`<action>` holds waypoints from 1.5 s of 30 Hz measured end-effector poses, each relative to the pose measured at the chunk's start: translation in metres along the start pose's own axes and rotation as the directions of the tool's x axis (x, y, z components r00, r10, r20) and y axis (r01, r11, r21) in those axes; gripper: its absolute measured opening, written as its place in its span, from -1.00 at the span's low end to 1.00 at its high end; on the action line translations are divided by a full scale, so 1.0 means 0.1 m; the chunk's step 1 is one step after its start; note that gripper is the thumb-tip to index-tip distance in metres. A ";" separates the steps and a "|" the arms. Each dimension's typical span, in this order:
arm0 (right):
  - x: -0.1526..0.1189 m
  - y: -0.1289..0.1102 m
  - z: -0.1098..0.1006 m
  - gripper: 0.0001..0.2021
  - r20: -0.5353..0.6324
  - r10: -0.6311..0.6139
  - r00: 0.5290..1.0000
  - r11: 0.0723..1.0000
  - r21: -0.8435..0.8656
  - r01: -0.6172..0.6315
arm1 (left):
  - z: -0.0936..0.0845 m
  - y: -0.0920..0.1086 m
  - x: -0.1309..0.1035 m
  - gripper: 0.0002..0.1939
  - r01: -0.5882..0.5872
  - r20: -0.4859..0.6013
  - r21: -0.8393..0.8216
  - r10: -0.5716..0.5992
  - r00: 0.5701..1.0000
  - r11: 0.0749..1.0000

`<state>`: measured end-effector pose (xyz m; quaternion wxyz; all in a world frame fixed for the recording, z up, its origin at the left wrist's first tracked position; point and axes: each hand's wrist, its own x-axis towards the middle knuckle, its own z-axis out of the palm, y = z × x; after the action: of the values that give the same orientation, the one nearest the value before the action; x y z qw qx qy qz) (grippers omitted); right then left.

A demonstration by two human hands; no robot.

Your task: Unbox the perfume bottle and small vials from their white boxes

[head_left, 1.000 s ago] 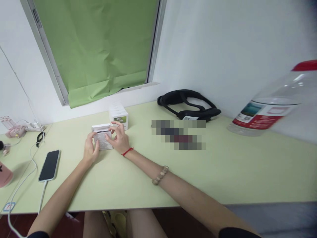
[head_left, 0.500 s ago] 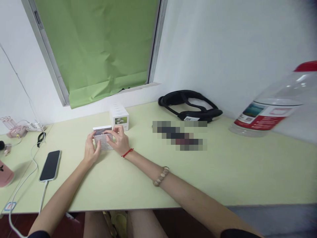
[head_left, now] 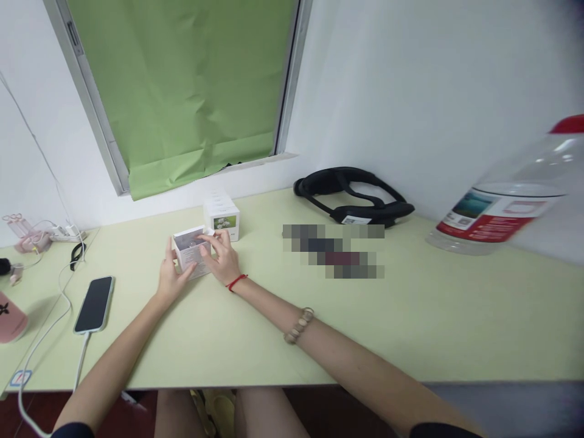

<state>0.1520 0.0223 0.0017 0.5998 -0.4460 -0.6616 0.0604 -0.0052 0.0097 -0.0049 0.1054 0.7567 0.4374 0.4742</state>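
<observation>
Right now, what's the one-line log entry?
left hand: holding open box | right hand: at its opening | nearby: white boxes, phone

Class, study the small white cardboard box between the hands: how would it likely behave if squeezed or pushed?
The small white cardboard box would probably dent if squeezed, as its walls look thin around the open top. Its flat sides suggest sliding rather than rolling.

Phone (head_left: 94, 304) left of open box (head_left: 195, 261).

Creased, matt green window covering (head_left: 191, 85)
</observation>
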 end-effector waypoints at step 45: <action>-0.02 0.29 0.21 -0.62 0.433 0.199 0.879 0.966 0.062 -0.250 | -0.11 0.06 0.04 -0.31 -0.185 0.338 0.634 -0.054 0.940 0.751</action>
<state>0.1489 0.0479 -0.0235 0.4558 -0.4604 -0.7149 0.2632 -0.0098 0.0064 0.0069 -0.1113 0.8295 0.5240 0.1579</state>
